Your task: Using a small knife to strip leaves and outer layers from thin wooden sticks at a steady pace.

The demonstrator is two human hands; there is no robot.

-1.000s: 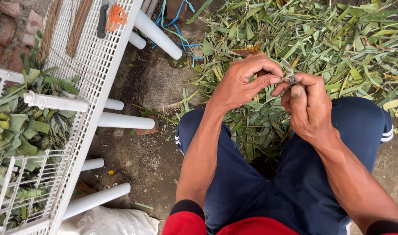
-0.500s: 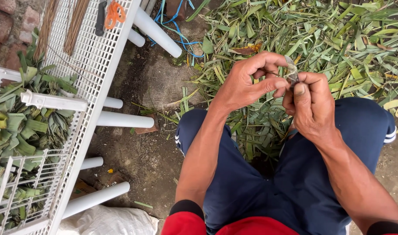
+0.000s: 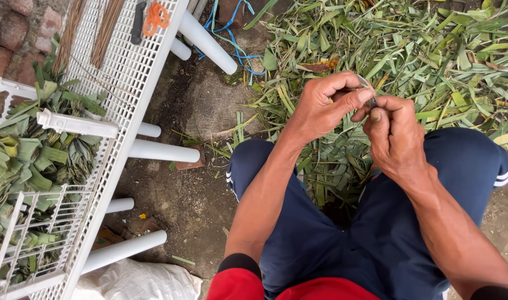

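Hands meet at one o'clock: your left hand (image 3: 320, 108) and right hand (image 3: 395, 139) pinch a thin strip (image 3: 368, 89). Keep fingertips close, tension even.

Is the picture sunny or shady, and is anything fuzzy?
Head view: soft, even daylight with no hard shadows and no glare, even on the white rack. The left hand, right hand and green leaf pile look sharp. The small thing pinched between the fingertips is too tiny to tell. The rack's lines splay towards the edges, a wide-lens stretch.
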